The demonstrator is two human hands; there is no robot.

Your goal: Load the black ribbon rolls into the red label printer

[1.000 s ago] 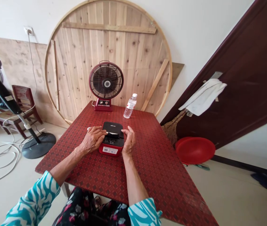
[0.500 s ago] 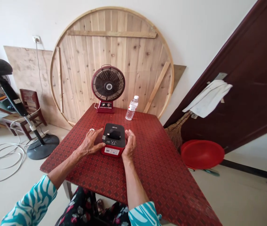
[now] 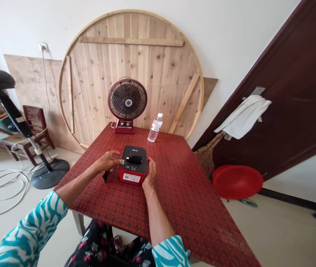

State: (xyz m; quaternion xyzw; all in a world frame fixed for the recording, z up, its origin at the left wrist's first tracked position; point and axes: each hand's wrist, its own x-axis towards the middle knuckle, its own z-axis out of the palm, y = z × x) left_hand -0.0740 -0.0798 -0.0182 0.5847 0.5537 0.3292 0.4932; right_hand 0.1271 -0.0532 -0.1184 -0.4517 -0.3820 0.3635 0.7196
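Observation:
A red box with a black top [image 3: 134,168] and a white label on its near side stands on the patterned red table [image 3: 186,193]. My left hand [image 3: 106,162] is at the box's left edge, its fingers drawn together near a small grey tab; what they pinch, if anything, is too small to name. Something dark [image 3: 105,176] shows below that hand. My right hand [image 3: 150,174] rests along the box's right side, fingers slightly curved and steadying it.
Behind the box stand a small red fan [image 3: 128,102] and a water bottle [image 3: 155,128]. A round wooden board [image 3: 158,74] leans on the wall. At right are a red basin [image 3: 237,181] and a broom [image 3: 206,155]; at left, a black stand base [image 3: 50,173].
My left hand has risen off its flat pose and its fingers have closed at the box's left edge. A dark thing now shows under it. My right hand has shifted slightly along the box.

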